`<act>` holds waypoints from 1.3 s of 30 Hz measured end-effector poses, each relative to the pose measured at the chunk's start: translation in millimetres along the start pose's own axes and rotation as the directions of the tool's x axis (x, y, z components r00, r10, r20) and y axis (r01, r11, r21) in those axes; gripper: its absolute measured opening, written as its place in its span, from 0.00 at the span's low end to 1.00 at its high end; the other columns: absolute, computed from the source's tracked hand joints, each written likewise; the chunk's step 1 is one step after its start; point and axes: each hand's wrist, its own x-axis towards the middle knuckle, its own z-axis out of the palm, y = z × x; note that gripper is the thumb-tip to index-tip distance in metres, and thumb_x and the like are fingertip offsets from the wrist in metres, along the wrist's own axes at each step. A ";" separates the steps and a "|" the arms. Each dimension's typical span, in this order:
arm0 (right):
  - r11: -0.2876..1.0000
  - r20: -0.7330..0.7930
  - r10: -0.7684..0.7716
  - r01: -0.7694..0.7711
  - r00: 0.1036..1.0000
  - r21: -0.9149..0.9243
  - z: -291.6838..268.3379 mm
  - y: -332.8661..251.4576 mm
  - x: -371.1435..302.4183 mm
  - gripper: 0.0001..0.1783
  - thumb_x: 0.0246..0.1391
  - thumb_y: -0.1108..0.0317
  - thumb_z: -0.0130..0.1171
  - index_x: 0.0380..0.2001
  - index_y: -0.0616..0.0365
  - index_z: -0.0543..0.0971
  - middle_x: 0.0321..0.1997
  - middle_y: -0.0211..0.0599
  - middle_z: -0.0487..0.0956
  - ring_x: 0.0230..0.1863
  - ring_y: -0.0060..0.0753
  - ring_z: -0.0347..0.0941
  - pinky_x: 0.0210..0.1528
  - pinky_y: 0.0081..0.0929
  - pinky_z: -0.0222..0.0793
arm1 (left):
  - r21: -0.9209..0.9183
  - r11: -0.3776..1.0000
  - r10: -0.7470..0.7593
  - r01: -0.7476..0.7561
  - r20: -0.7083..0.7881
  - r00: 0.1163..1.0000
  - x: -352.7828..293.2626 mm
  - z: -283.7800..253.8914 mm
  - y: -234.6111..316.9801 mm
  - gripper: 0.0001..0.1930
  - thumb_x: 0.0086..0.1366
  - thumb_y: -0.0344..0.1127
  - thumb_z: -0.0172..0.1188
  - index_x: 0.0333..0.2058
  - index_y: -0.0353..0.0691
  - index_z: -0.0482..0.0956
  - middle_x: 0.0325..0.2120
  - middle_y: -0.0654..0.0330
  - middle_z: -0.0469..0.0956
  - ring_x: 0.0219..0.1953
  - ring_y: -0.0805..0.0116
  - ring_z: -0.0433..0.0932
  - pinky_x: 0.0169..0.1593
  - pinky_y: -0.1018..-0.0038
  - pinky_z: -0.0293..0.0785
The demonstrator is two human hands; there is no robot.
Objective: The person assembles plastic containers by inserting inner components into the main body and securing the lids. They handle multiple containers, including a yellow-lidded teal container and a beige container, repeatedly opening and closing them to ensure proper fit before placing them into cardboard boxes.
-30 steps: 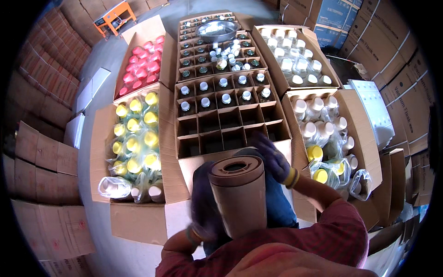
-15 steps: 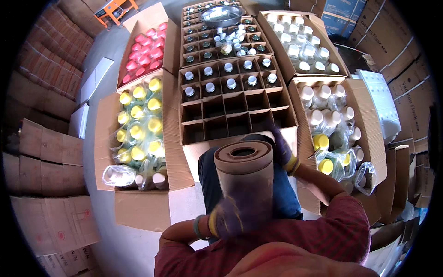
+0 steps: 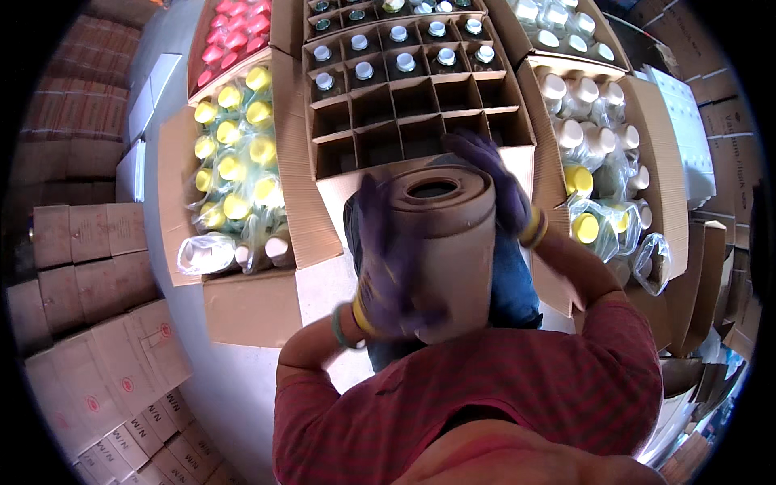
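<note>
Upright between my knees stands a beige cylinder (image 3: pixel 454 275), like a flask body, with a brown ringed top and a dark round hole. My left hand (image 3: pixel 388 263), in a purple and yellow glove, is at its left side with fingers stretched upward. Motion blurs that hand, so contact is hard to judge. In a matching glove, my right hand (image 3: pixel 497 182) lies along the upper right side of the cylinder, fingers extended towards the carton. The divided carton (image 3: pixel 420 166) just beyond holds white-capped bottles (image 3: pixel 405 62) in its farther rows; its nearer cells look dark.
At the left, a carton holds yellow-capped bottles (image 3: pixel 234 168) in plastic bags. Red-topped items (image 3: pixel 234 32) sit behind it. To the right is a carton of bagged beige-capped and yellow-capped bottles (image 3: pixel 598 141). Stacked cartons (image 3: pixel 105 372) line the left side.
My left hand has risen from the cylinder's lower front to its left side. My right hand remains by the right side. The view has tilted nearer to me.
</note>
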 end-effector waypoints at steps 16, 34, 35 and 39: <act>0.870 -0.129 0.006 0.058 0.992 0.490 12.8 -39.5 5.9 0.34 0.67 0.49 0.37 0.68 0.60 0.53 0.68 0.50 0.59 0.68 0.42 0.58 0.68 0.36 0.53 | 0.507 0.618 0.659 -0.601 0.082 0.747 45.4 -11.4 -16.7 0.39 0.62 0.54 0.52 0.61 0.28 0.58 0.58 0.42 0.66 0.62 0.46 0.62 0.65 0.60 0.55; 0.986 0.058 0.158 -0.160 0.986 0.049 -23.8 -81.8 82.7 0.33 0.52 0.62 0.62 0.61 0.55 0.66 0.64 0.49 0.65 0.64 0.45 0.63 0.63 0.41 0.60 | -0.111 0.975 0.130 -0.192 -0.415 0.900 96.0 -52.1 1.2 0.22 0.65 0.35 0.57 0.56 0.37 0.68 0.51 0.54 0.75 0.54 0.62 0.74 0.56 0.68 0.71; 0.986 0.035 0.153 -0.155 0.988 0.063 -27.4 -82.7 82.0 0.34 0.53 0.63 0.62 0.62 0.56 0.64 0.61 0.49 0.68 0.62 0.44 0.67 0.60 0.38 0.64 | -0.263 0.941 0.077 -0.211 -0.441 0.894 96.6 -49.6 3.3 0.21 0.66 0.35 0.56 0.56 0.37 0.68 0.51 0.54 0.74 0.54 0.63 0.74 0.57 0.69 0.71; 0.965 -0.143 -0.218 0.192 0.965 -0.179 -11.6 -68.4 91.0 0.36 0.56 0.70 0.60 0.66 0.55 0.59 0.55 0.47 0.75 0.55 0.37 0.74 0.52 0.29 0.73 | -0.423 0.854 0.081 -0.304 -0.469 0.880 97.7 -39.4 1.2 0.21 0.70 0.41 0.51 0.56 0.37 0.68 0.53 0.55 0.74 0.54 0.63 0.74 0.56 0.70 0.73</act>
